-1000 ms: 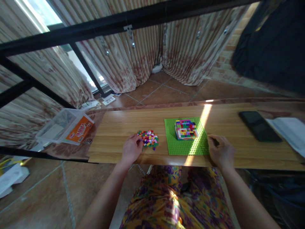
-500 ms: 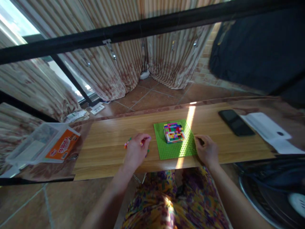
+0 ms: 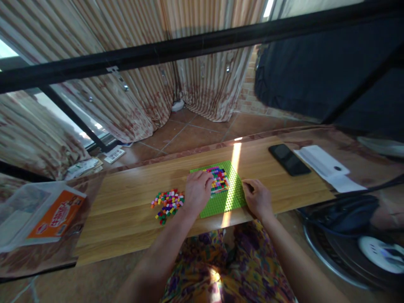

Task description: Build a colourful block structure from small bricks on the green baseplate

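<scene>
A green studded baseplate [image 3: 217, 205] lies on the wooden board, bearing a low block of multicoloured toy bricks [image 3: 221, 179]. My left hand [image 3: 198, 189] is over the left side of that block, fingers pinched together and hiding part of it. Whatever sits between its fingertips is too small to make out. At the baseplate's right edge rests my right hand [image 3: 257, 197], its fingers curled against the rim. A loose pile of small coloured bricks [image 3: 168, 204] is spread on the board left of my left hand.
The wooden board [image 3: 120, 210] carries a black phone [image 3: 289, 159] at right, with a white paper piece [image 3: 330, 166] beyond it. At far left stands a clear plastic box [image 3: 19, 210] with an orange label. A dark metal bar [image 3: 189, 44] crosses above the far side.
My left hand has moved from over the loose bricks to the brick block, uncovering the pile. My right hand stays at the baseplate's edge. The view has shifted to the right.
</scene>
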A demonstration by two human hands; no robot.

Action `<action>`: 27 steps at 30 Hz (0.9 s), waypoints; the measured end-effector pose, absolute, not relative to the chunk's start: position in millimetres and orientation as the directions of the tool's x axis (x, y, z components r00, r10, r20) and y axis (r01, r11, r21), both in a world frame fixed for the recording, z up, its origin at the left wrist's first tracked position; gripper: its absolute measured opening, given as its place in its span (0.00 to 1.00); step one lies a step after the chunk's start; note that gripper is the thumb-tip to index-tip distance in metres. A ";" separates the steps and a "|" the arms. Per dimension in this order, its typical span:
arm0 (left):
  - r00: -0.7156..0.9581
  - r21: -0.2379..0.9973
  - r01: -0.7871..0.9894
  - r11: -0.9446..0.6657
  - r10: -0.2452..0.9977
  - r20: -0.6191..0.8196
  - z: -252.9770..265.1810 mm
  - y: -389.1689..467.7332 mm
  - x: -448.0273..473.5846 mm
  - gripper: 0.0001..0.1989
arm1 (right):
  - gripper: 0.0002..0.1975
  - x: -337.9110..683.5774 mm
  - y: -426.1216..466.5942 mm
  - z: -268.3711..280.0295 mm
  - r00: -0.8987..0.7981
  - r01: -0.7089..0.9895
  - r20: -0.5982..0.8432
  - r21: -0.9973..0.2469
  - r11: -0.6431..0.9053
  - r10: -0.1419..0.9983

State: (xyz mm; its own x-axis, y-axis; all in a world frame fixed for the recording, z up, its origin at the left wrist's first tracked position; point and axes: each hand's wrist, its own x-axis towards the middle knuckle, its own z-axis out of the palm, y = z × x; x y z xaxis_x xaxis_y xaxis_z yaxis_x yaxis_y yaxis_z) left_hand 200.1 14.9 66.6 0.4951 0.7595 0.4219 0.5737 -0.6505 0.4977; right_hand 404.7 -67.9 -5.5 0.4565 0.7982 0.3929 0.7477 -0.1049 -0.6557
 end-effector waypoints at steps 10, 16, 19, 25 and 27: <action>0.384 0.453 0.657 -0.603 0.785 0.487 53.0 13.9 204.8 0.04 | 0.13 404.5 -68.5 -4.7 0.463 0.734 0.392 -0.672 -0.096 0.795; 0.358 0.486 0.620 -0.615 0.774 0.523 47.3 14.3 204.8 0.06 | 0.13 404.9 -69.1 -5.1 0.461 0.739 0.387 -0.666 -0.104 0.799; 0.387 0.459 0.618 -0.638 0.756 0.528 44.9 14.8 203.2 0.07 | 0.13 405.0 -69.5 -4.6 0.463 0.741 0.386 -0.663 -0.109 0.798; 0.431 0.390 0.663 -0.639 0.752 0.499 49.4 13.7 204.5 0.07 | 0.14 406.2 -69.3 -6.4 0.462 0.753 0.386 -0.646 -0.124 0.798; 0.436 0.382 0.678 -0.628 0.762 0.479 51.8 11.8 205.0 0.06 | 0.14 407.6 -69.4 -8.6 0.454 0.758 0.396 -0.643 -0.113 0.798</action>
